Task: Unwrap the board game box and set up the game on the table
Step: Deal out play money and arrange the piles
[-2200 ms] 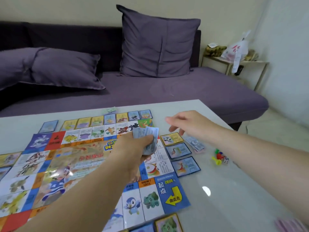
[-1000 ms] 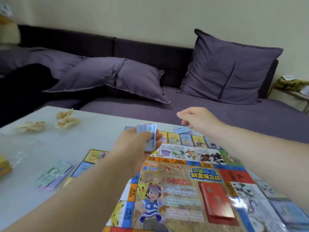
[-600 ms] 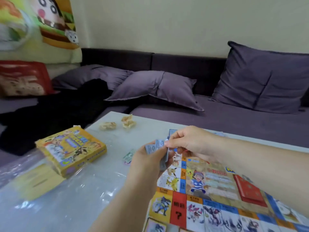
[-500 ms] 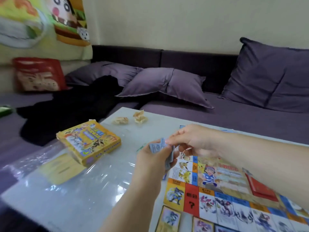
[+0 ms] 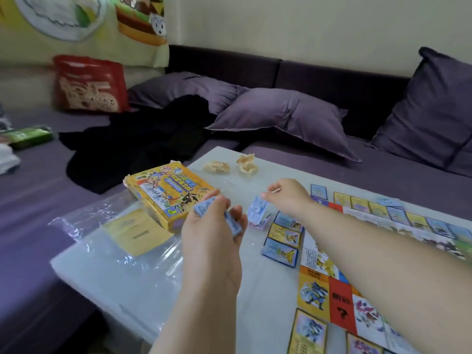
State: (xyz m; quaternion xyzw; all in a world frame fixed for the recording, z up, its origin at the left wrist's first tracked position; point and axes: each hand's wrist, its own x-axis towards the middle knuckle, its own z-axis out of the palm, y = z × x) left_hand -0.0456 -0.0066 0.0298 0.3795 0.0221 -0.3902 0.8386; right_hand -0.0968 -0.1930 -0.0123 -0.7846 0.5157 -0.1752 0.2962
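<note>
The game board (image 5: 341, 306) lies unfolded on the table (image 5: 265, 284), and the opened yellow box (image 5: 167, 192) sits well to the board's left, on loose plastic wrap (image 5: 107, 241). The left hand (image 5: 212, 241) is curled round a thin stack of blue paper money (image 5: 232, 226), held left of the board's near corner. The right hand (image 5: 287, 198) pinches a single note (image 5: 256, 209) by its top edge, just above a small pile (image 5: 260, 223) beside the board's left edge, next to a row of cards (image 5: 282, 247). These notes look very light, limp and slick, so they probably cling together. They are best taken at a corner or short edge, thumb sliding one off while the stack stays squeezed.
</note>
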